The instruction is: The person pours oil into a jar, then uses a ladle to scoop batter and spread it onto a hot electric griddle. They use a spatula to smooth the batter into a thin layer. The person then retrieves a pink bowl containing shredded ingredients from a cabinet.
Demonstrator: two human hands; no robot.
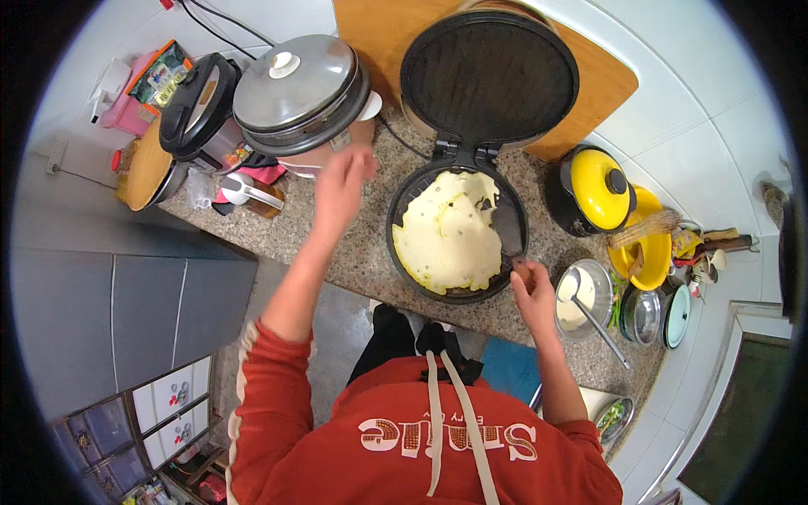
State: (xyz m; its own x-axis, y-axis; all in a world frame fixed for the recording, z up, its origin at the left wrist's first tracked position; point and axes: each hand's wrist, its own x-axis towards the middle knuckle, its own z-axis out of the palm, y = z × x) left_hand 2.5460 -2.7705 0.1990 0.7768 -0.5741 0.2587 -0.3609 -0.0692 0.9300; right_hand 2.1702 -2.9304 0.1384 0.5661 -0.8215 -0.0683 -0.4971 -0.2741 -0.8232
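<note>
My right hand (535, 293) grips the brown handle of a spatula (507, 226). The spatula's dark, flat blade lies inside the electric griddle (392, 243), along the right edge of a pale yellow pancake (448, 240). The pancake has an uneven rim, small green flecks and a few holes near its upper right. Behind it the griddle's black round lid (489, 76) stands raised on its hinge. My left hand (344, 180), blurred, hangs above the counter left of the griddle, in front of a lidded electric pot (297, 82). Whether its fingers hold anything is unclear.
A glass bowl of batter with a ladle (593, 319) stands right of the griddle, below a yellow-lidded black pot (596, 189). To the left are a pressure cooker (202, 113) and an oil jug (259, 197). A wooden board (593, 95) leans against the wall.
</note>
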